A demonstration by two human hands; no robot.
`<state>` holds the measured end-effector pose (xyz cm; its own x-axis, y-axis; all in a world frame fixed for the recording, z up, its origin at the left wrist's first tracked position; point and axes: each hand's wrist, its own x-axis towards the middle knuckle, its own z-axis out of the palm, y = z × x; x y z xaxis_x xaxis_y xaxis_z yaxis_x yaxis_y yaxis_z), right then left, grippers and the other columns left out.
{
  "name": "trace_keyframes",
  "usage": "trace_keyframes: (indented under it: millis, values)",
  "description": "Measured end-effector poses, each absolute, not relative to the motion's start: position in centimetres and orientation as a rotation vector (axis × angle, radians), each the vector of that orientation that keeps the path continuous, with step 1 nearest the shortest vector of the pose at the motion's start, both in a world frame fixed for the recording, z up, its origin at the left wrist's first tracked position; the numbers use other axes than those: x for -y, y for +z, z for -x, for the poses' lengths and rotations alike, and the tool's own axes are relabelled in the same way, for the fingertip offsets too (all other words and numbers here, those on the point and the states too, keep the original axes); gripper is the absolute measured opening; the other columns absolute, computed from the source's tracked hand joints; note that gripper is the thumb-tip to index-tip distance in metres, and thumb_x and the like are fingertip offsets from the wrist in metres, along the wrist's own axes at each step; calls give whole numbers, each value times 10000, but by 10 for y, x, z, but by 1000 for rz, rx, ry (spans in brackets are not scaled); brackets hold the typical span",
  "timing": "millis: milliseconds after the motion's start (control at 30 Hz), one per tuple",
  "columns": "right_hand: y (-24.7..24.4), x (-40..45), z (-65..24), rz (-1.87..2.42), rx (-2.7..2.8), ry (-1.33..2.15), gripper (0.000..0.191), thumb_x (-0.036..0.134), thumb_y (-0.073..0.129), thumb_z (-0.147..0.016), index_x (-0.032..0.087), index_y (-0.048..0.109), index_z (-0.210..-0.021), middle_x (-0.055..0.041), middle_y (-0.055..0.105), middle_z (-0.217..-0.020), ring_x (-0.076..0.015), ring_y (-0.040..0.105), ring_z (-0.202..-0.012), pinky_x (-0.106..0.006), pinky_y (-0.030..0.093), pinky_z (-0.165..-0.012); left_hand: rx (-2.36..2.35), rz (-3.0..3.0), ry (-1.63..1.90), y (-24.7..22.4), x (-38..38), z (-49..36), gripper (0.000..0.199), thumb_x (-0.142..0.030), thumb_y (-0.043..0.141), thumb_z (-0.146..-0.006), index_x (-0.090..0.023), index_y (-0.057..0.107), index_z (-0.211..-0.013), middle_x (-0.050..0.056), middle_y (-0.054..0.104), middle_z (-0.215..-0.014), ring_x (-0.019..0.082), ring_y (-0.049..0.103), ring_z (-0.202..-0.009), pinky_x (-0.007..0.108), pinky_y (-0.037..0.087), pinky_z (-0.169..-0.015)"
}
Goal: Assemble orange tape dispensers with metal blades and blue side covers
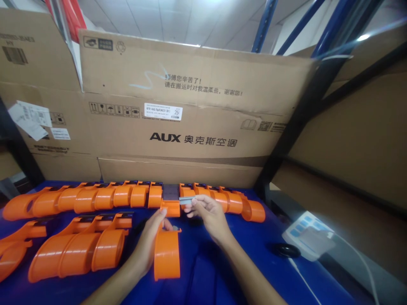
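My left hand is closed round the neck of an orange plastic part with a round, drum-like end hanging down. A dark, flat block stands at the upper end of this part. Just right of the block, my right hand pinches a thin grey strip between thumb and fingers. The strip's left end reaches the block's edge; whether it touches is unclear. My left fingertips are partly hidden behind the orange part.
Similar orange parts form a long row along the back, with several more at front left. Cardboard walls the back of the blue surface. A black oval object, a white device and cables lie at right.
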<state>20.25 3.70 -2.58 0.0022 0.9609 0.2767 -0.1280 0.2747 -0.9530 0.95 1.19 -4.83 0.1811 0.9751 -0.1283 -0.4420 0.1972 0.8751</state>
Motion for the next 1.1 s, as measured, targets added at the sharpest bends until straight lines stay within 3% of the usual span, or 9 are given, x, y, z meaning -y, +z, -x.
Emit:
trace_keyframes:
  millis: [300, 567, 767, 900, 1100]
  values:
    - [-29, -37, -201, 903, 1205, 1096, 338, 489, 806, -810, 187, 693, -910, -52, 797, -784, -198, 768, -676, -339, 646, -707, -871, -853, 1257, -48, -9, -13, 587, -726, 706, -733, -185, 586, -540, 19, 606, -523, 180, 585, -515, 286, 429, -548]
    - [-32, -38, -200, 939, 1266, 1065, 390, 544, 792, -801, 181, 695, -902, -70, 795, -771, -221, 774, -675, -379, 650, -716, -861, -913, 1243, -51, -12, -13, 587, -723, 643, -798, -186, 561, -575, -15, 549, -529, 140, 514, -512, 258, 402, -556]
    - [-33, -36, -199, 1025, 1373, 948, 401, 561, 771, -810, 168, 756, -891, -94, 796, -809, -241, 761, -745, -336, 614, -657, -832, -994, 1213, -55, -14, -12, 557, -685, 620, -849, -192, 539, -603, -31, 515, -556, 122, 465, -516, 254, 412, -588]
    - [-30, -28, -197, 1088, 1457, 845, 370, 535, 711, -875, 171, 776, -878, -70, 778, -776, -233, 727, -725, -303, 562, -619, -886, -1077, 1187, -55, -12, -11, 543, -670, 579, -888, -201, 491, -629, -56, 443, -550, 103, 377, -498, 230, 333, -526]
    - [-16, -9, -189, 1202, 1791, 532, 403, 448, 508, -1026, 185, 726, -812, -42, 735, -764, -207, 671, -710, -275, 468, -646, -924, -1159, 1181, -57, -12, -10, 496, -642, 590, -900, -198, 519, -691, -47, 464, -599, 114, 418, -556, 232, 342, -560]
